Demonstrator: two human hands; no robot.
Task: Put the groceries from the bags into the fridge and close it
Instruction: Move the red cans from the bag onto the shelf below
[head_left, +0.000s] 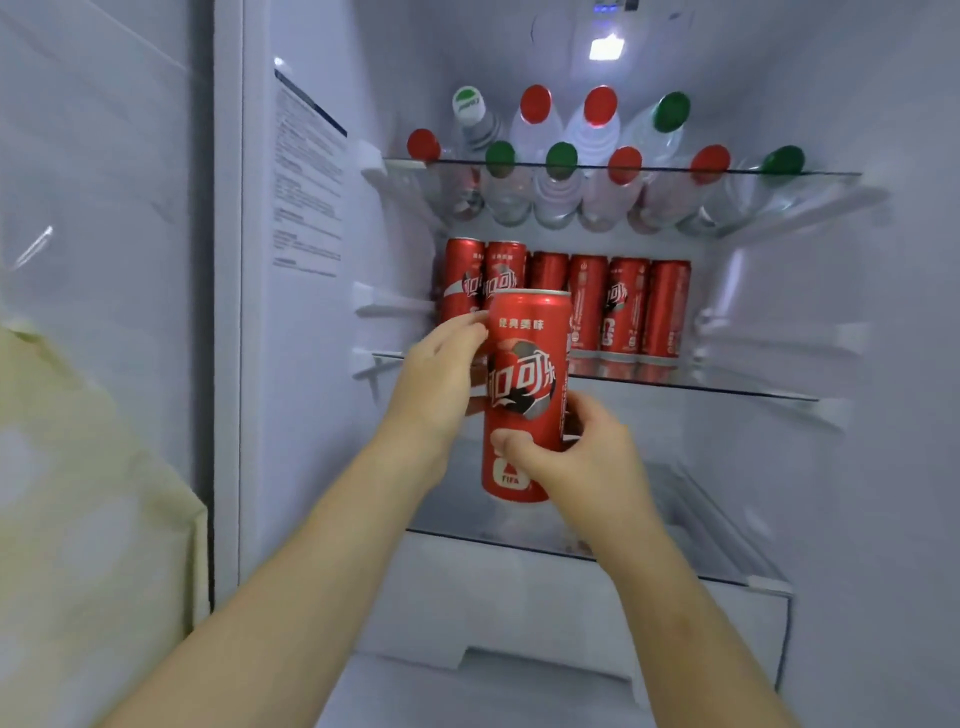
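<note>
I hold a tall red cola can (524, 374) upright in front of the open fridge, at the height of the middle shelf. My right hand (576, 457) grips its lower half, with the thumb across the front. My left hand (436, 384) curls round its upper left side; whether the red behind those fingers is a second can I cannot tell. A row of several red cans (628, 306) stands at the back of the middle glass shelf (727, 387). Water bottles with red and green caps (561, 171) fill the top shelf (831, 174).
Under the held can lies a lower glass shelf (701, 519), and below it a white drawer (571, 613). The fridge's left inner wall carries a printed label (306, 171). A pale yellow blurred shape (62, 467) fills the left edge.
</note>
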